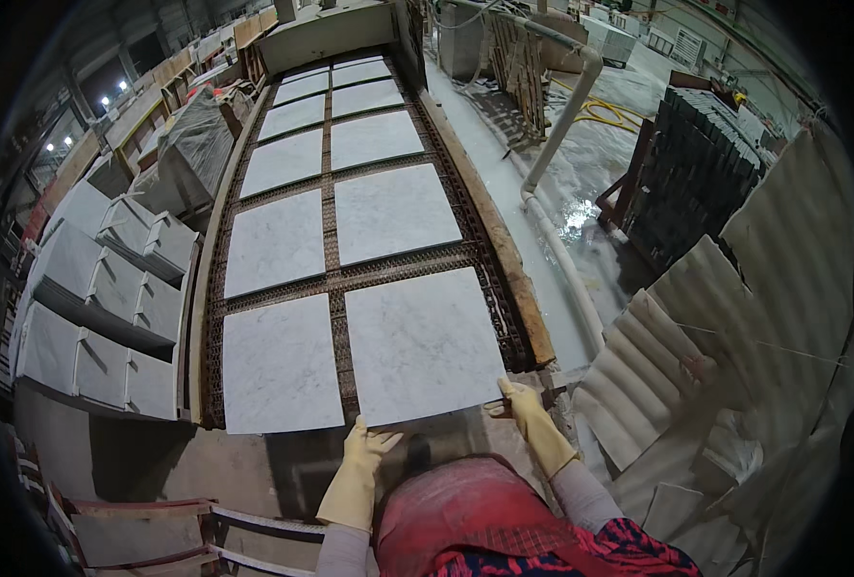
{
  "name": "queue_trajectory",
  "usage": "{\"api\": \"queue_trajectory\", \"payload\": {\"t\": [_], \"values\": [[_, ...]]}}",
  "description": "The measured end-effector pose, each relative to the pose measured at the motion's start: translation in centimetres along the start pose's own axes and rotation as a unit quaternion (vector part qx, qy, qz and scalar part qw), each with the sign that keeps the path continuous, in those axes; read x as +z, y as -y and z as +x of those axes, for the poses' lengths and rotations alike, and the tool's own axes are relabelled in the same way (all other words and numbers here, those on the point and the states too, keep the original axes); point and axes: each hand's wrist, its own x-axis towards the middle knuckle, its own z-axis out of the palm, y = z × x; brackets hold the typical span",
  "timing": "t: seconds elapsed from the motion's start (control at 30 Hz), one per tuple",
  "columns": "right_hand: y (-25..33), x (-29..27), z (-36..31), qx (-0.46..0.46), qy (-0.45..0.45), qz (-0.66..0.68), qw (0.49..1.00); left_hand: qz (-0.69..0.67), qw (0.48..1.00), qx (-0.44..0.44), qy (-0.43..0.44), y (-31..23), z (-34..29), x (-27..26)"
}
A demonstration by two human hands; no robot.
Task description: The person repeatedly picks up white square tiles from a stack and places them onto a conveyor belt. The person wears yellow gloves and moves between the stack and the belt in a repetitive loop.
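Observation:
Both my hands wear pale yellow rubber gloves and hold the near edge of a square white-grey stone tile. My left hand is closed at the near left corner, thumb at the edge and fingers low beside the underside. At the near right corner, my right hand grips the same way. The tile lies at the near end of a chain conveyor, its near edge jutting past the end. Beside it on the left rests another stone tile. Two rows of similar tiles run back along the conveyor.
Stacked pale slabs with spacer strips stand left of the conveyor. A red-framed rack is at lower left. Corrugated sheets lean on the right. Beyond are a white pipe, dark stacked slabs, a yellow hose and wet floor.

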Motion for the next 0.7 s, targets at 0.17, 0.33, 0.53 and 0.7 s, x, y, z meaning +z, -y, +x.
{"api": "queue_trajectory", "payload": {"t": [0.17, 0.33, 0.53, 0.7], "values": [[0.7, -0.3, -0.4, -0.008, 0.046, 0.015, 0.999, 0.057, 0.997, 0.049, 0.008, 0.5, 1.1, -0.6], [-0.3, -1.0, -1.9, -0.027, 0.104, 0.005, 0.994, 0.077, 0.993, 0.079, -0.051, 1.2, 1.8, -2.1], [-7.8, -11.7, -2.1, 0.009, 0.072, -0.022, 0.997, 0.032, 0.998, 0.053, 0.026, 8.8, -4.0, -2.1], [-17.2, -27.7, -0.3, 0.063, 0.064, -0.574, 0.814, 0.259, 0.965, -0.018, -0.047, 18.5, -9.5, -9.1]]}}
